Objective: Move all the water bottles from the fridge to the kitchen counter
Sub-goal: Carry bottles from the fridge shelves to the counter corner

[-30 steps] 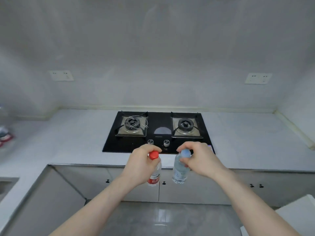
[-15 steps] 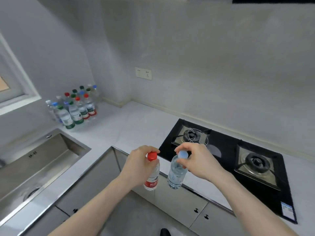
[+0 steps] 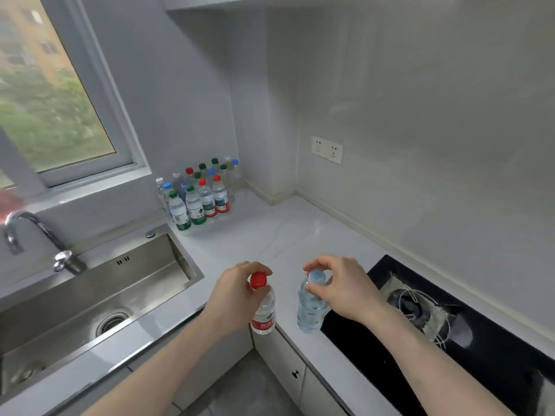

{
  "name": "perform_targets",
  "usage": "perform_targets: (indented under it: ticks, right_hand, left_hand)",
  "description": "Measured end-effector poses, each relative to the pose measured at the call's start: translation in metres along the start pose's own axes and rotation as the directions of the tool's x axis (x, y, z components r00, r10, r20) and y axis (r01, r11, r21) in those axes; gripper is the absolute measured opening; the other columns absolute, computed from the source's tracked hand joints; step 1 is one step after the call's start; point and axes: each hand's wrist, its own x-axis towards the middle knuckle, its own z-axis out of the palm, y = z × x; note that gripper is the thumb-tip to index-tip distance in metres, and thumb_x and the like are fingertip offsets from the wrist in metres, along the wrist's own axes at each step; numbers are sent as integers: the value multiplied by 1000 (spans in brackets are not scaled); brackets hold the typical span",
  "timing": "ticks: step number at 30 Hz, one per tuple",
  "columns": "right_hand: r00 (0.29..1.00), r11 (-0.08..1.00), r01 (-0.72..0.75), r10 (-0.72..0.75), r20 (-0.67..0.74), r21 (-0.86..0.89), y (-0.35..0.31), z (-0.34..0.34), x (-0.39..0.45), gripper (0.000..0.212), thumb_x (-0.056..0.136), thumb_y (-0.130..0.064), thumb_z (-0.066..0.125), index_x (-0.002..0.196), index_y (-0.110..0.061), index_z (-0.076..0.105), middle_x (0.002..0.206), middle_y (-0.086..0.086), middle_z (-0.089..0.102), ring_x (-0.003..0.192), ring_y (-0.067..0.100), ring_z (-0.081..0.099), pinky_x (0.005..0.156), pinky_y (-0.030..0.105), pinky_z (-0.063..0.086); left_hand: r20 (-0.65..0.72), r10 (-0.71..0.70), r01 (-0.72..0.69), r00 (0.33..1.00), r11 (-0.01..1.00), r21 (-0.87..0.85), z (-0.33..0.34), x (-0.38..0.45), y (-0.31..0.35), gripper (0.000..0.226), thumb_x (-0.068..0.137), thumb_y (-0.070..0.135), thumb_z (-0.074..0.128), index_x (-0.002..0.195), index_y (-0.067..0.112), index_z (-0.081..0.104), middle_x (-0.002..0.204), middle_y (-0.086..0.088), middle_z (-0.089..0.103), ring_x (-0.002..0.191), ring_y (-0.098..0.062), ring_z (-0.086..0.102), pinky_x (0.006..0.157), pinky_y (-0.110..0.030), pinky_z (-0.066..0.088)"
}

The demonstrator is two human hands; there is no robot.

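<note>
Left hand (image 3: 237, 298) gripping red-capped bottle (image 3: 263, 313) by its neck, right hand (image 3: 339, 291) pinching blue-capped bottle (image 3: 309, 310) likewise, bottle cluster (image 3: 201, 193) beyond both hands.

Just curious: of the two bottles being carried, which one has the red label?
The red-capped bottle in the left hand. The blue-capped bottle in the right hand shows no red.

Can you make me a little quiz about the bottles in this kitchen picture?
1. Which hand holds the red-capped bottle?
2. True or false: the blue-capped bottle already stands on the counter.
3. Where does the bottle group stand: A) in the sink, B) in the counter corner by the window, C) on the stove?

Key: 1. The left hand. 2. False, the right hand carries it by the neck. 3. B.
</note>
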Motion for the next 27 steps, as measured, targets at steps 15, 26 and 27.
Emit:
perform_targets:
  ticks: [15,26,27]
  right_hand:
    - [994,995,101,-102,33,13,-33,46,163,38,82,-36,85,119,-33,74,110,-17,73,77,-5,60,82,18,49]
    - [997,996,-61,58,-51,-58,-69,115,284,36,79,-46,84,113,-36,78,113,-16,74,106,9,67,92,27,52]
    - [995,995,-82,79,-64,-48,-70,119,292,34,79,-45,84,112,-37,78,112,-16,74,105,9,67,90,26,51]
  left_hand:
    - [-51,-105,109,993,991,83,-46,109,-79,24,92,28,71,114,38,68,112,20,66,89,-10,63,81,-20,51]
    - [49,-7,-2,999,985,170,-92,234,-172,28,90,31,76,116,33,68,116,13,65,106,-15,61,93,-35,53]
    - [71,-4,-9,997,984,180,-95,245,-178,29,90,32,76,117,32,68,117,13,64,107,-16,60,94,-35,53]
